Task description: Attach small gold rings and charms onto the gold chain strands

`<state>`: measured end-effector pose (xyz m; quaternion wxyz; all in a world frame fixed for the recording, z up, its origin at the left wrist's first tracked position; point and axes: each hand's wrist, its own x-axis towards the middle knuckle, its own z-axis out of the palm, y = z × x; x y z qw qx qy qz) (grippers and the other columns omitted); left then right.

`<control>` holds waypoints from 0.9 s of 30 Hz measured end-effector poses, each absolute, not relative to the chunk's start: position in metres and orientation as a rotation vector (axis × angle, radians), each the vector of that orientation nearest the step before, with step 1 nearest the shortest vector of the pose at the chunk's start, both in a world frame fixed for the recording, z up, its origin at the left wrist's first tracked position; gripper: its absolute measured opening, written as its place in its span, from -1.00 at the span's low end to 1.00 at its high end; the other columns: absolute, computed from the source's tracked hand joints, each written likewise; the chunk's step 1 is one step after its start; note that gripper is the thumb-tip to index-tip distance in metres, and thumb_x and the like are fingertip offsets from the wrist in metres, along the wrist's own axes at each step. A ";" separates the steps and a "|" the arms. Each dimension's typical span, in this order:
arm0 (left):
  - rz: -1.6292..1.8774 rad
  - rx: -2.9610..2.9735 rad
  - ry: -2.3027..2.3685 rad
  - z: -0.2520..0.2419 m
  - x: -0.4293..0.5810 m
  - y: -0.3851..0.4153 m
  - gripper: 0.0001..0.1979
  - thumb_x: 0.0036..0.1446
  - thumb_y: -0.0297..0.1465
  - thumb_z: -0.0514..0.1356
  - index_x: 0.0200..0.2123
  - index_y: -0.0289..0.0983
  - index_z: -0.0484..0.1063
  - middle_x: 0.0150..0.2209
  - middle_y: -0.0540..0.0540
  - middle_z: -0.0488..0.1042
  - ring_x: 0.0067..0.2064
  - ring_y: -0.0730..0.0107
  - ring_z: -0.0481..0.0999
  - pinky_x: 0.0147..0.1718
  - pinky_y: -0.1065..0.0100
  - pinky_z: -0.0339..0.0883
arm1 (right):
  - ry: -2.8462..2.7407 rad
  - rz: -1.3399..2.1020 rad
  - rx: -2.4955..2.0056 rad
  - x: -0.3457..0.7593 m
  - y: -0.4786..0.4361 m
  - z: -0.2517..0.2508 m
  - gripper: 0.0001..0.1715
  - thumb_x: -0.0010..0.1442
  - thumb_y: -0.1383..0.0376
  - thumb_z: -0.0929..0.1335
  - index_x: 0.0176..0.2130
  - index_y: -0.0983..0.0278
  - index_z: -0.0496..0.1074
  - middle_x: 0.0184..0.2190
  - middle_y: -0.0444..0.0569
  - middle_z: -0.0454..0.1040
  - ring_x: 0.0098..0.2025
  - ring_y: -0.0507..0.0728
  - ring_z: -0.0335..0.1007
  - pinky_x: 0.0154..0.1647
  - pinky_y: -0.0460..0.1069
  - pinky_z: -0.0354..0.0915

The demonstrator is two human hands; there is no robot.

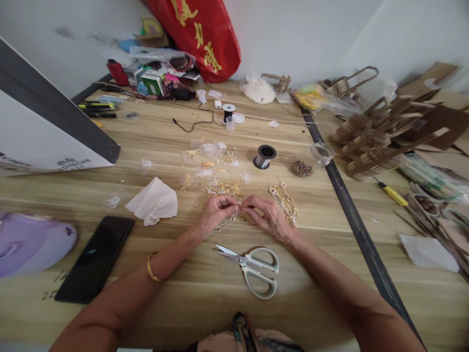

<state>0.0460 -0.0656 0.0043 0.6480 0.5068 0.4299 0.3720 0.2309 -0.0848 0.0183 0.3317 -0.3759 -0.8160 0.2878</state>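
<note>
My left hand (219,211) and my right hand (266,215) meet over the middle of the table, fingertips pinched together. Between them is something tiny and gold-coloured, too small to name. Just below my left hand lies a silvery beaded chain (225,225); whether it joins the pinched piece I cannot tell. A pile of gold and silver beads (223,188) spreads right behind my fingers, partly covered by them. Beside my right hand rest several gold-and-silver chains (284,200). Scissors (252,269) with pale handles lie slightly open in front of my hands, touched by neither.
Behind the beads stand a wire spool (264,156) and a heap of mixed beads (303,168). At left are a white cloth (156,200), a black phone (95,259) and a large box (47,127). Small woven baskets (377,142) and a yellow cutter (392,193) occupy the right.
</note>
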 end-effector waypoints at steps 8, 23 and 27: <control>0.956 1.570 1.081 -0.002 0.048 -0.070 -0.92 -0.02 -0.43 0.23 -0.43 -0.34 0.48 -0.46 -0.07 0.52 -0.42 0.44 0.46 -0.39 0.43 0.33 | -1.843 1.060 -1.177 0.225 -0.087 0.016 -0.77 0.25 0.19 0.28 -0.31 0.31 0.39 -0.52 -0.14 0.37 -0.50 -0.02 0.25 -0.50 -0.12 0.16; 1.174 2.114 0.930 -0.010 0.045 -0.071 -0.90 0.08 -0.47 0.17 -0.43 -0.23 0.48 -0.39 -0.11 0.56 -0.30 0.34 0.51 -0.18 0.26 0.34 | -1.291 1.743 -1.053 0.222 -0.078 0.006 -0.56 0.01 0.00 0.42 -0.41 0.33 0.35 -0.55 -0.17 0.36 -0.57 -0.07 0.26 -0.53 -0.14 0.27; 1.215 2.140 0.882 -0.011 0.045 -0.071 -0.92 0.07 -0.48 0.19 -0.42 -0.23 0.48 -0.39 -0.12 0.56 -0.31 0.34 0.52 -0.19 0.28 0.34 | -1.227 1.809 -1.028 0.223 -0.076 0.007 -0.60 0.00 0.05 0.43 -0.43 0.34 0.35 -0.57 -0.19 0.35 -0.58 -0.09 0.24 -0.52 -0.15 0.25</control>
